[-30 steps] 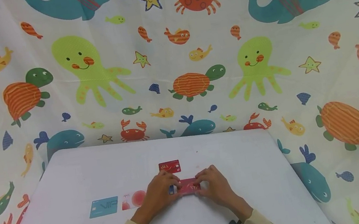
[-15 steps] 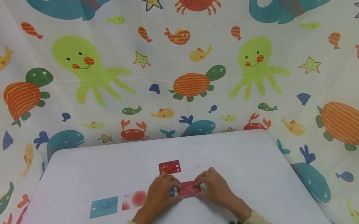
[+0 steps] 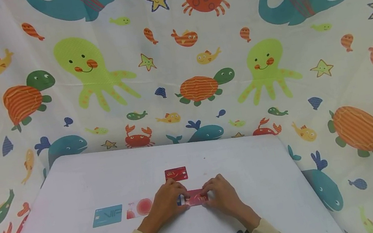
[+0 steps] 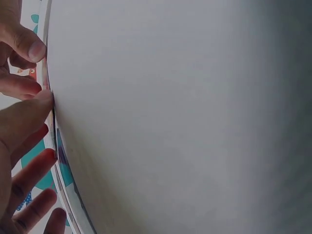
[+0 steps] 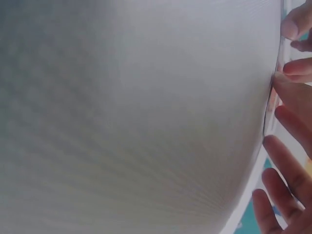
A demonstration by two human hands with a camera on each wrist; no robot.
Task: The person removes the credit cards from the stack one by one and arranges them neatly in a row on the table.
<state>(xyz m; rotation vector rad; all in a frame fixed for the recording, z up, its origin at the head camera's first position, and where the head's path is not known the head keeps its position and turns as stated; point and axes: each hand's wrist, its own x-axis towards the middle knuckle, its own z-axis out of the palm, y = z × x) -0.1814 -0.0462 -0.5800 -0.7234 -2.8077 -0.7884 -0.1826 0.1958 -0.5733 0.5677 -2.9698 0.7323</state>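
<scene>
A red VIP card (image 3: 196,197) lies close over the white table between my two hands. My left hand (image 3: 165,200) pinches its left end between thumb and fingers. At the opposite end, the thumb and fingertips of my right hand (image 3: 224,197) pinch the card too. Both wrist views look nearly level along the table, so the card shows only as a thin edge by the thumbs of the left hand (image 4: 22,141) and the right hand (image 5: 292,122). A dark blue-edged card (image 3: 179,200) is mostly hidden behind my left fingers.
Another red VIP card (image 3: 176,173) lies just beyond my left hand. Farther left are a blue VIP card (image 3: 108,215) and a white-pink card with a red circle (image 3: 144,207), partly covered by my hand. A sea-animal curtain (image 3: 177,57) hangs behind the white table (image 3: 249,163).
Both hands have brought the red VIP card slightly toward me, mostly in the first half second. The other cards have stayed in place.
</scene>
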